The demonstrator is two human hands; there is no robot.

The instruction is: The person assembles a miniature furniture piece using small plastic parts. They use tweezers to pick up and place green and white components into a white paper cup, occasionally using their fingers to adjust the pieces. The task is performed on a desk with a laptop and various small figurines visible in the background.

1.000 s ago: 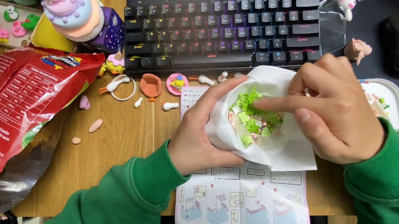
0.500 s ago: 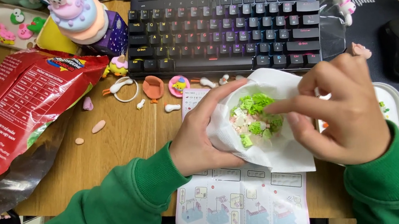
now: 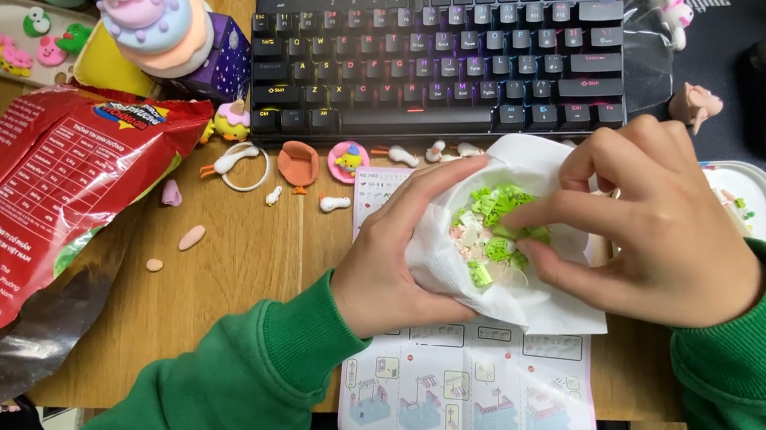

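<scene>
Nearest, a printed instruction sheet (image 3: 476, 398) lies on the wooden desk (image 3: 238, 257). Above it the left hand (image 3: 390, 264) cups a white tissue (image 3: 539, 308) of tiny green bricks (image 3: 491, 224); right hand (image 3: 658, 224) fingers (image 3: 530, 215) pinch among them. Beyond sits a black keyboard (image 3: 437, 35).

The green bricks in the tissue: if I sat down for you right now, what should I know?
Left hand: cups the white tissue holding small green bricks.
Right hand: fingertips picking in that pile.
Underneath: the instruction sheet, in front of the keyboard. A white tray sits right of the hands.
Done: bricks gathered in the tissue.
Left: nothing built is visible in the hands.
</scene>
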